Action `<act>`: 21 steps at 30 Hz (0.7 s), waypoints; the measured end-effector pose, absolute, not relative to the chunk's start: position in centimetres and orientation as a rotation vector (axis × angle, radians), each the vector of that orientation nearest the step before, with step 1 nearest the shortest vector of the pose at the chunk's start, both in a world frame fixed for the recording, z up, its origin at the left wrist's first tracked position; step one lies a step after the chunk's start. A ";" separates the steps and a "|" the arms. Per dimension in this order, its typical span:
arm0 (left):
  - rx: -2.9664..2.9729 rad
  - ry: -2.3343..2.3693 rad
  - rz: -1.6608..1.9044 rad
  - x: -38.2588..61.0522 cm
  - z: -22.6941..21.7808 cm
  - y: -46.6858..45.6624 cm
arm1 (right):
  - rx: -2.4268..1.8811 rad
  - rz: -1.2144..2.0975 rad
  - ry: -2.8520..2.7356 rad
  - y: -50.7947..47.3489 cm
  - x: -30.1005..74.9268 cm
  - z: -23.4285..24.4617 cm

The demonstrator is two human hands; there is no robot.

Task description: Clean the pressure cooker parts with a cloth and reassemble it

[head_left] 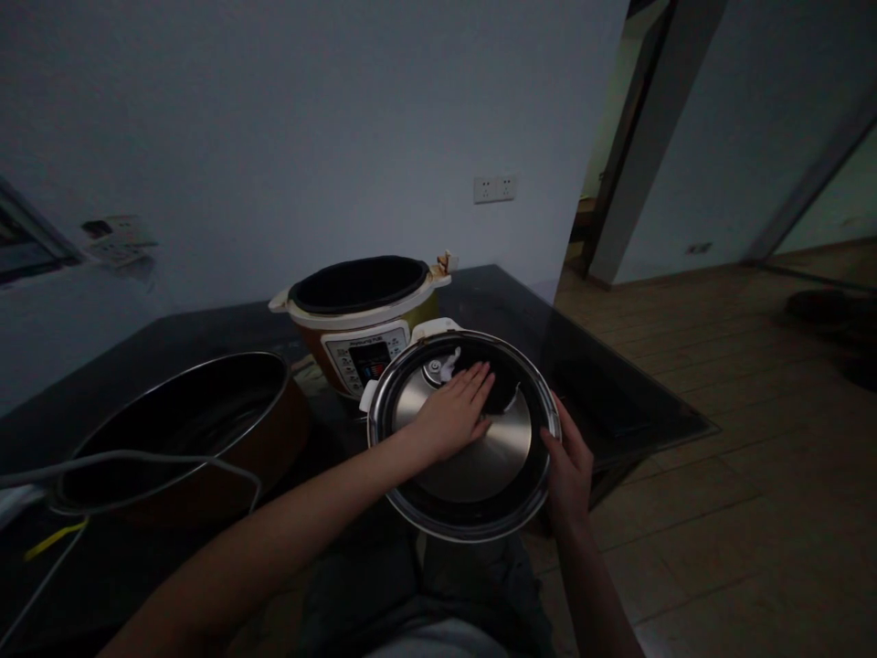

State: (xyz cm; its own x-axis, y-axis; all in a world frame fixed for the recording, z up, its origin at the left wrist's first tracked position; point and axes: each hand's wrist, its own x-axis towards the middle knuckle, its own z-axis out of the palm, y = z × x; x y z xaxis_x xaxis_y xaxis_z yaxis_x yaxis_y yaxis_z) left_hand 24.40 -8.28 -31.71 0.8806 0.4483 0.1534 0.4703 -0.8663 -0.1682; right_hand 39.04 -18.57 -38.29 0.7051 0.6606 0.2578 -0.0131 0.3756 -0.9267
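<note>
My left hand (pixel 456 408) lies flat on the metal inner face of a round pressure cooker lid (pixel 472 475), fingers stretched out and close together. A small crumpled white piece (pixel 449 365), perhaps tissue or cloth, shows beside its fingertips; what lies under the palm is hidden. My right hand (pixel 570 457) grips the lid's right rim, thumb on the inner side and fingers behind. The lid is tilted with its inside facing me. Just behind it stands the electric pressure cooker (pixel 370 331), lidless, with a dark pot inside and a control panel in front.
A large brown pan (pixel 274 429) with a dark inside stands at left on the dark table (pixel 493 297). A grey cable (pixel 164 460) crosses in front of it, near a yellow strip (pixel 56 539). Wall sockets (pixel 494 189) are behind. The table's right edge drops to a tiled floor (pixel 699 530).
</note>
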 end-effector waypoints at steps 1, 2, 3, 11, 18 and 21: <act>-2.845 -0.730 -0.170 24.9 -31.7 -8.3 | -1.114 0.478 -0.680 -18.6 39.0 -38.3; -2.852 -0.739 -0.171 25.2 -31.7 -8.4 | -1.110 0.481 -0.676 -18.6 39.0 -38.3; -2.872 -0.723 -0.165 25.3 -31.7 -8.6 | -1.105 0.484 -0.668 -18.6 38.9 -38.3; -3.162 -0.236 0.024 20.8 -31.9 -12.0 | -1.098 0.498 -0.665 -18.6 38.8 -37.9; -3.171 -0.455 0.131 16.1 -31.6 -14.1 | -1.107 0.506 -0.660 -18.5 38.9 -38.1; -3.053 -0.636 0.167 15.0 -31.6 -14.2 | -1.115 0.498 -0.654 -18.6 38.9 -38.1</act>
State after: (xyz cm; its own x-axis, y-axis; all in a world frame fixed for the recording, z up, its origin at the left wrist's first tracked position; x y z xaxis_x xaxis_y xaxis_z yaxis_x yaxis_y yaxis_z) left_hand 14.99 -14.18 -31.55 0.9113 0.3992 -0.1006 0.3972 -0.9169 -0.0404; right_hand 38.94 -18.57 -38.10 0.7126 0.6635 0.2281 -0.0434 0.3662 -0.9295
